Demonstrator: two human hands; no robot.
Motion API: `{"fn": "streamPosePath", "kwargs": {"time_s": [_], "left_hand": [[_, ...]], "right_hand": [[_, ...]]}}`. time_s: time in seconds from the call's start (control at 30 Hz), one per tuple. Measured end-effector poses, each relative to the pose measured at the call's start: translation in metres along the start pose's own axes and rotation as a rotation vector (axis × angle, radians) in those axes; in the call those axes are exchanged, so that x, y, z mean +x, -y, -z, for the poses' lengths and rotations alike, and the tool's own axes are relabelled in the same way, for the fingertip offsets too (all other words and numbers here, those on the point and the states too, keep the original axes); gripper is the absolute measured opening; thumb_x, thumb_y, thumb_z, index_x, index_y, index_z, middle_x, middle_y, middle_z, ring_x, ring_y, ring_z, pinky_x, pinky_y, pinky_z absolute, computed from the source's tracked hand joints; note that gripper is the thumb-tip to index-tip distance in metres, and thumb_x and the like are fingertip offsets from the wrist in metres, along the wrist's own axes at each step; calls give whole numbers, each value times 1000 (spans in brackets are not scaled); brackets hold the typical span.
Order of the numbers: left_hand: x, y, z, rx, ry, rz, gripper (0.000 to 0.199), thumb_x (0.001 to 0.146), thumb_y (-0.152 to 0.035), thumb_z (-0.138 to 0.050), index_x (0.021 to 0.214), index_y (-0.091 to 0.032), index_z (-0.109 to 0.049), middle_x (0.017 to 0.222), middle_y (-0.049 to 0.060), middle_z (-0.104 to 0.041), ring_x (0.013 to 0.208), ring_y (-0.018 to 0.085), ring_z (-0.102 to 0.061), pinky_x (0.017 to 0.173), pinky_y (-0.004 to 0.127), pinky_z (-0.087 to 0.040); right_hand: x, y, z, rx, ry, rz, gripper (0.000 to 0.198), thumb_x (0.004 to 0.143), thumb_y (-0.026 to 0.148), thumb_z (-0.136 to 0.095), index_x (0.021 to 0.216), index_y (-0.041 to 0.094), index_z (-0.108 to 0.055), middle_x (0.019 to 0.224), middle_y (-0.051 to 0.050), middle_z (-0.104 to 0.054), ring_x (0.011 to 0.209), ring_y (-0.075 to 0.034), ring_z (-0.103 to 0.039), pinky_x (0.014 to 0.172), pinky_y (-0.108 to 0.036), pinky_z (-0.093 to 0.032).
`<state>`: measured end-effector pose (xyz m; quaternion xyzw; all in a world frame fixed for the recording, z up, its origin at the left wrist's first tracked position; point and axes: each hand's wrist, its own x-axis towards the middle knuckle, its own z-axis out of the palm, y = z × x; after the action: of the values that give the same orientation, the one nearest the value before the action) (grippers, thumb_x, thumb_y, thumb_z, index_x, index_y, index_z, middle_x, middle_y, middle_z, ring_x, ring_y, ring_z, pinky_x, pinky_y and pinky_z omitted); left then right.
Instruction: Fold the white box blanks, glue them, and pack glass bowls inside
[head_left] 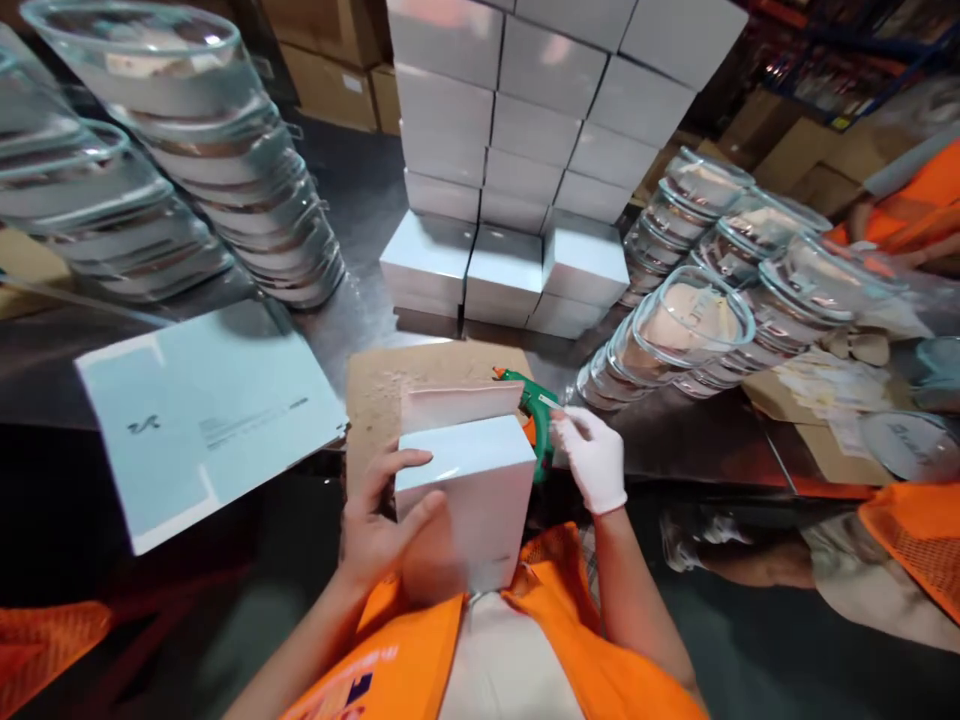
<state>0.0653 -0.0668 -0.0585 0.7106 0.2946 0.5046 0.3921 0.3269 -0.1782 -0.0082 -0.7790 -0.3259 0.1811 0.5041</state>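
Note:
A white carton (469, 500) stands upright against my front, its far flap (461, 405) raised. My left hand (386, 510), bare, grips its left side, with the thumb on the near face and the fingers by the top edge. Just right of the carton is a green glue gun (538, 405) with an orange nozzle and trigger, the nozzle pointing away to the left. In a white glove, my right hand (592, 455) pinches at the gun's rear end, where a thin whitish glue stick (551, 402) shows. Brown cardboard (371, 390) lies under the carton's far side.
A flat white carton (210, 420) lies at left, overhanging the table edge. Stacked white boxes (525, 130) rise ahead. Clear round containers stand in stacks at left (225, 170) and right (667, 330). People in orange vests are at right (919, 540) and far right (915, 200).

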Motion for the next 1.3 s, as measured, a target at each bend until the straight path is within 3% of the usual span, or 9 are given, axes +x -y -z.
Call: {"fn": "streamPosePath", "kwargs": {"time_s": [0.13, 0.27, 0.43, 0.57, 0.7, 0.87, 1.0, 1.17, 1.3], "left_hand": [[1, -1, -12, -100, 65, 8, 26, 87, -47, -82, 104, -28, -77, 120, 7, -76, 125, 29, -70, 106, 41, -57], [1, 7, -22, -209, 47, 135, 38, 85, -54, -82, 108, -26, -70, 134, 12, -71, 133, 32, -67, 104, 42, -59], [5, 17, -19, -401, 37, 140, 60, 86, -56, -81, 134, -34, -52, 111, 6, -70, 113, 28, -75, 99, 47, -61], [10, 16, -12, -307, 135, 92, 33, 88, -55, -78, 88, -24, -68, 107, 9, -66, 118, 31, -71, 101, 50, -60], [11, 11, -13, -300, 143, 107, 34, 88, -56, -78, 82, -24, -71, 105, 9, -69, 113, 31, -74, 100, 51, -62], [24, 6, 0, -267, -51, 149, 22, 91, -46, -76, 93, -27, -66, 110, 4, -71, 114, 29, -73, 106, 52, -58], [39, 5, 13, -167, -542, 208, 21, 99, -49, -63, 114, -36, -56, 115, -3, -68, 110, 22, -68, 109, 47, -56], [35, 6, 8, -213, -484, 338, 34, 93, -59, -69, 114, -36, -57, 131, -1, -68, 126, 26, -63, 107, 49, -57], [39, 5, 25, 196, -317, -46, 79, 54, -48, -99, 121, -32, -62, 156, 7, -56, 156, 43, -40, 126, 69, -34]], "right_hand": [[-2, 24, -28, 421, 346, -135, 42, 75, 50, -84, 103, 19, -78, 100, -6, -82, 91, -24, -75, 79, -33, -62], [-5, 17, -42, 574, 337, -201, 48, 74, 51, -85, 109, 20, -74, 105, -6, -81, 92, -23, -75, 82, -32, -61], [-14, 0, -17, 487, 586, 192, 81, 73, 94, -68, 110, 23, -77, 137, -14, -73, 127, -33, -69, 106, -47, -56], [-11, 8, -5, 167, 642, 525, 50, 88, 64, -78, 122, 26, -76, 141, -15, -70, 132, -29, -67, 114, -49, -51], [-5, 18, -6, 62, 692, 669, 24, 101, 38, -68, 120, 27, -77, 140, -13, -69, 129, -24, -68, 113, -44, -53], [-16, 2, -8, 188, 401, 372, 69, 81, 70, -82, 133, 27, -67, 146, -16, -59, 130, -29, -64, 107, -44, -58], [-55, -12, -13, 211, 207, 154, 73, 72, 85, -78, 112, 24, -73, 99, -6, -71, 77, -19, -67, 66, -30, -60], [-70, 8, -18, 95, 278, 411, 37, 99, 59, -65, 100, 25, -78, 98, -7, -78, 86, -22, -73, 83, -36, -63], [-39, 33, -4, -280, 413, 804, 19, 100, 31, -61, 94, 29, -78, 96, -3, -81, 96, -20, -75, 94, -35, -61]]}}
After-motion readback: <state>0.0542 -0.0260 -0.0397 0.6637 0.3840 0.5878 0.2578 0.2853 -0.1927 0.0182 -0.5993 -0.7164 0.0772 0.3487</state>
